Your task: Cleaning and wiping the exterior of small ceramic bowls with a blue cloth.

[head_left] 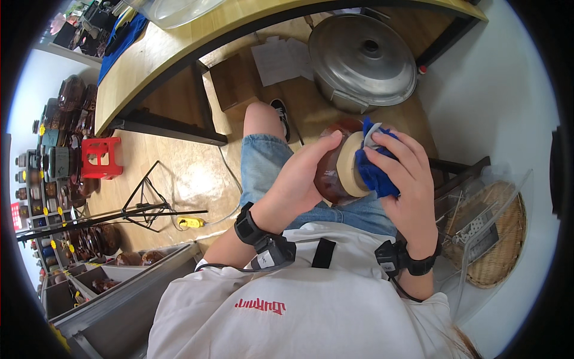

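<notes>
My left hand (299, 179) grips a brown glazed jar (330, 173) with a pale tan unglazed rim, held on its side above my lap. My right hand (406, 179) presses a blue cloth (373, 170) against the jar's mouth, fingers curled over the cloth. Both wrists carry black bands with small devices. I sit in denim shorts and a white shirt.
A big steel pot with a lid (362, 60) stands on the wooden floor ahead beside paper sheets (281, 60). A wooden table (179, 48) curves across the top. A red stool (100, 157), a black tripod (143, 206) and shelves of brown pottery (60, 149) lie left; a woven basket (499, 239) sits right.
</notes>
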Tool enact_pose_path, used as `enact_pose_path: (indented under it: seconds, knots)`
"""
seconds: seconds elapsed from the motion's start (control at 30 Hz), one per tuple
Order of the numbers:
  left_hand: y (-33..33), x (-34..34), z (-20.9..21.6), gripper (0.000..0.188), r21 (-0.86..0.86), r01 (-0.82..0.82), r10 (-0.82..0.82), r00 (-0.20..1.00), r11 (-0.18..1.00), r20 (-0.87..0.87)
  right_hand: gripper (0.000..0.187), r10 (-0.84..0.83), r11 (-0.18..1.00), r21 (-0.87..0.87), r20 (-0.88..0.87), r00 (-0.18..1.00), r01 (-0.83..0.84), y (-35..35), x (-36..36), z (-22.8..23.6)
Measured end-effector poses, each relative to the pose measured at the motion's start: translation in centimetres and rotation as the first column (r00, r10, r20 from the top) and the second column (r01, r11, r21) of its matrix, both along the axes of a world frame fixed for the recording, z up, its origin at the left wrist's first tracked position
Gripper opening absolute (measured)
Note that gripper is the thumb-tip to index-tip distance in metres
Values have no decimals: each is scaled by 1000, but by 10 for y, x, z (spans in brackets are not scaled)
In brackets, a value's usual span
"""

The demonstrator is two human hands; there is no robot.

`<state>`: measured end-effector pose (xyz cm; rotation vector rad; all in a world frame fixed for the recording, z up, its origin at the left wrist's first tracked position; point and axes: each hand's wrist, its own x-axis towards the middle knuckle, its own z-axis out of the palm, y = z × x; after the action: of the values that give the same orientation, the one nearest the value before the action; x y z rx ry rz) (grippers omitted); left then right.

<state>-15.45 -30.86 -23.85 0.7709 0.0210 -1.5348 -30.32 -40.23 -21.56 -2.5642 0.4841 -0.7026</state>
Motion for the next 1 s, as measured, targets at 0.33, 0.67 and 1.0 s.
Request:
enact_pose_path:
  seconds: [0.33,0.67,1.0]
  knots:
    - [0,6,-4,30,-6,-67,67,988,998,142,48,-116,941,308,-92,989,138,10,-10,-15]
    - [-1,-6,-16,31,40,-86,83,993,995,87,49,-221,867,471,71,973,163,-12,-17,-17]
    - [-1,-28,-18,30,56,-214,196,953,975,229,51,-254,917,292,-103,962,273,27,7,-34]
